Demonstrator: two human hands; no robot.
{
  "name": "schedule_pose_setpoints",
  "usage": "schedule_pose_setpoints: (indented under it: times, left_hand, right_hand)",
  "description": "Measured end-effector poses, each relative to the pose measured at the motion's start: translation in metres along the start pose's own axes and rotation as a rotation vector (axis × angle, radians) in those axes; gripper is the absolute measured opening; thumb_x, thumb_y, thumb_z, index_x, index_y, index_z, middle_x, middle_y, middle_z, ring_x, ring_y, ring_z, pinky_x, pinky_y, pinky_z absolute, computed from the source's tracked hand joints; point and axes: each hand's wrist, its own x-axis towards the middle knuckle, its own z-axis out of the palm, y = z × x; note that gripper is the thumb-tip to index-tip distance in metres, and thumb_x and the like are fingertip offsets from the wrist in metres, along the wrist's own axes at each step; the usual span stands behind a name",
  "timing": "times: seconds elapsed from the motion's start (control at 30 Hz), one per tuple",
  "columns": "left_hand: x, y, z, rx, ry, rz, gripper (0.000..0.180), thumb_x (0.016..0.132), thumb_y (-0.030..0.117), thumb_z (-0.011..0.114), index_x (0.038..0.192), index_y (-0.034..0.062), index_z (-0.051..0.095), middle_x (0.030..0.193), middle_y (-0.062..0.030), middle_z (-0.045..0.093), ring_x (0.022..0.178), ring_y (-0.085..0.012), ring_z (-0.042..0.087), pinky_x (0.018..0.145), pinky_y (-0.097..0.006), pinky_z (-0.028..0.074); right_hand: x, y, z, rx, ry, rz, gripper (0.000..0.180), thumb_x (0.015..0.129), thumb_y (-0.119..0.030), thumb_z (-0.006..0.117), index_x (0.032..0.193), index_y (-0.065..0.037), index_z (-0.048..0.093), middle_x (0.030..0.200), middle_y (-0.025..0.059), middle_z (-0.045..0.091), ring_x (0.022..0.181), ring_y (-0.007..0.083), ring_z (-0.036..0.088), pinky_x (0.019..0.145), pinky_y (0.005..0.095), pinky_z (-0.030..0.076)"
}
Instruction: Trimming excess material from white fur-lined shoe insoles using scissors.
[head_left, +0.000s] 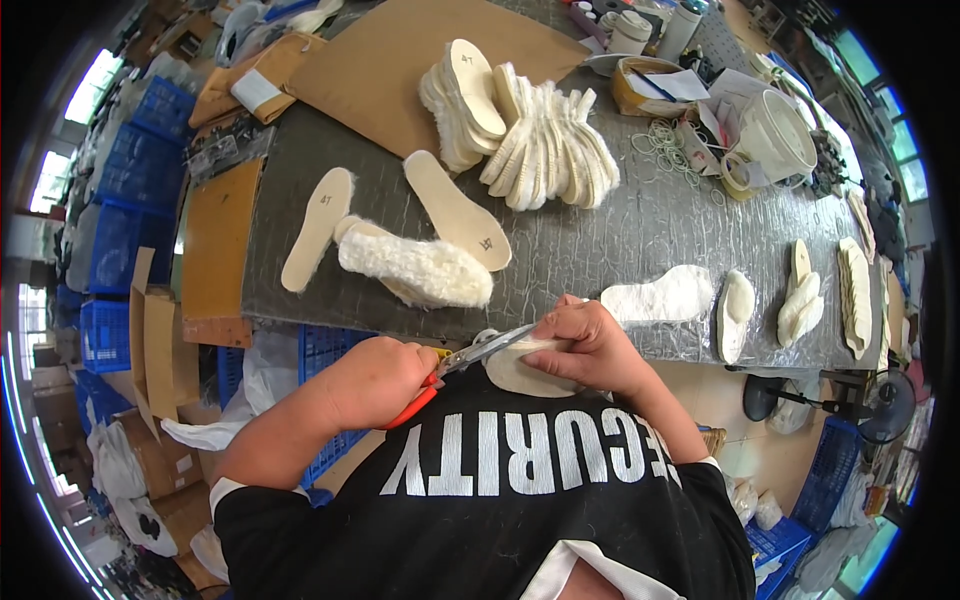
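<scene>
My L hand (pixel 375 380) is clenched round the red handles of the scissors (pixel 455 368); blades point right and slightly up, open a bit, tips meeting the edge of the insole (pixel 520 372). My R hand (pixel 590 343) grips that insole, fingers curled over its top, thumb side toward the blades. The insole sits just off the near edge of the table (pixel 620 230), over my black shirt (pixel 500 490), pale flat side showing; can't tell how much is cut.

On the table, w/ grey textured top:
- fleece insole (pixel 415 268) lying fluffy side up, just ahead of my L hand, resting partly on another flat one.
- 2 flat insoles, tan side up: one (pixel 318 228) to the left, one (pixel 457 210) angled toward centre, near the fleece one.
- big stack (pixel 520 125) of fleece insoles on edge, far centre, partly on a brown card sheet (pixel 400 60).
- trimmed piece (pixel 660 297) lying flat just right of my R hand, then a folded one (pixel 735 315) beside it, more (pixel 800 295) and a row (pixel 855 295) toward the right edge.
- rubber bands (pixel 665 140) loose, far right, near tape rolls (pixel 735 175) and a white bucket (pixel 780 135).

Blue crates (pixel 135 170) stacked left of the table, cardboard boxes (pixel 160 340) below them.
</scene>
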Motion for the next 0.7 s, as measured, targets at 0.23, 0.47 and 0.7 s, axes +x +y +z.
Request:
schedule_pose_setpoints:
  times: [0.23,0.47,0.7]
  left_hand:
    - [0.021,-0.014,0.01,-0.592,0.379,-0.114,0.025,0.082,0.018,0.064,0.089,-0.0041,0.055,0.067,-0.0103,0.059,0.058,-0.0167,0.059,0.055,-0.029,0.047]
    - [0.028,-0.019,0.039,-1.067,0.445,-0.373,0.021,0.082,0.009,0.061,0.096,-0.0037,0.053,0.075,-0.0079,0.058,0.063,-0.0126,0.058,0.059,-0.026,0.049]
    - [0.046,-0.012,0.059,-1.241,0.542,-0.384,0.02,0.082,0.007,0.059,0.098,-0.0048,0.054,0.075,-0.0105,0.058,0.064,-0.0147,0.057,0.062,-0.027,0.049]
  right_hand:
    - [-0.008,-0.016,-0.019,0.055,0.082,0.295,0.017,0.073,-0.012,0.072,0.084,-0.002,0.063,0.071,0.0079,0.061,0.067,0.014,0.054,0.068,0.0271,0.043]
    - [-0.068,0.052,-0.113,0.611,1.009,0.157,0.023,0.086,-0.011,0.059,0.107,-0.005,0.052,0.092,0.0049,0.06,0.083,0.0141,0.057,0.075,0.0287,0.048]
    - [-0.205,0.073,-0.28,0.486,1.602,-0.43,0.029,0.087,0.001,0.051,0.116,-0.001,0.047,0.113,0.012,0.056,0.102,0.0244,0.056,0.089,0.0376,0.047]
